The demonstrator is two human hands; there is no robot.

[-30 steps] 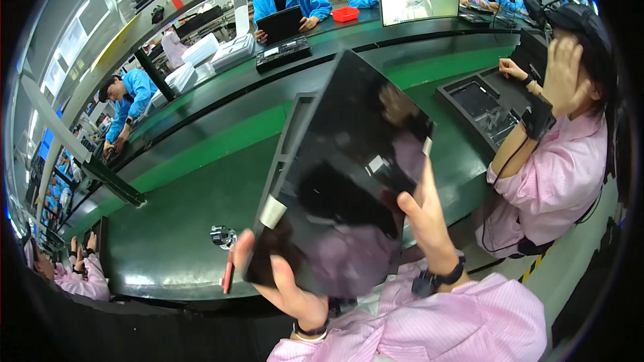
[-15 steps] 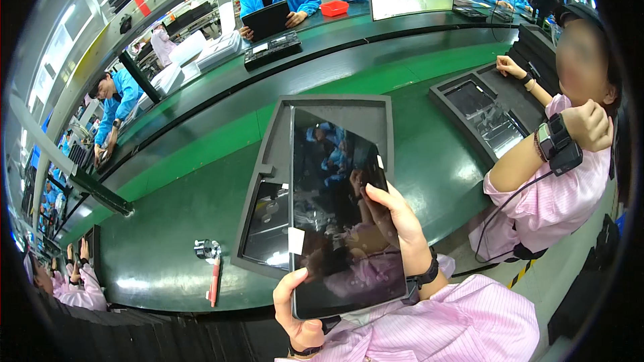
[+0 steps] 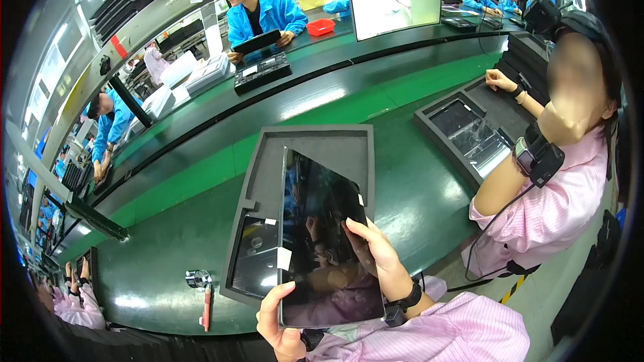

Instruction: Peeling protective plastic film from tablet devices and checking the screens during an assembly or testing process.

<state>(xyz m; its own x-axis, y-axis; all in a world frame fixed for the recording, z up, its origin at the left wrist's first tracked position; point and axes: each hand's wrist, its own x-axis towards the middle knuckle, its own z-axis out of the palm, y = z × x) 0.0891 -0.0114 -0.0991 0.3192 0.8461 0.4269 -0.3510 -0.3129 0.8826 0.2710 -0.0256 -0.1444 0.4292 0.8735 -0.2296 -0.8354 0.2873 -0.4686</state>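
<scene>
A glossy black tablet-like panel [image 3: 325, 248] is held tilted above the near part of a dark grey foam tray [image 3: 315, 130]. My left hand [image 3: 278, 325] grips its lower left corner, thumb along the edge. My right hand [image 3: 382, 255] is closed round the right edge, its thumb on the front and its other fingers hidden behind. White tabs stick to the panel's left and right edges. Reflections of people and arms show on its surface. In the tray's near left recess lies a shiny dark sheet [image 3: 255, 255], partly covered by the panel.
On the green table [image 3: 161, 248] to the left lie a red pen [image 3: 206, 308] and a small black-and-silver round object [image 3: 197, 278]. At right, a co-worker in pink [image 3: 550, 181] sits by another foam tray [image 3: 429, 121]. Across the bench, a person in blue [image 3: 268, 17] holds a dark panel.
My view has shifted, so the tray and table sit lower and farther left in the picture. Both hands keep hold of the panel. The person across has tipped their panel flatter.
</scene>
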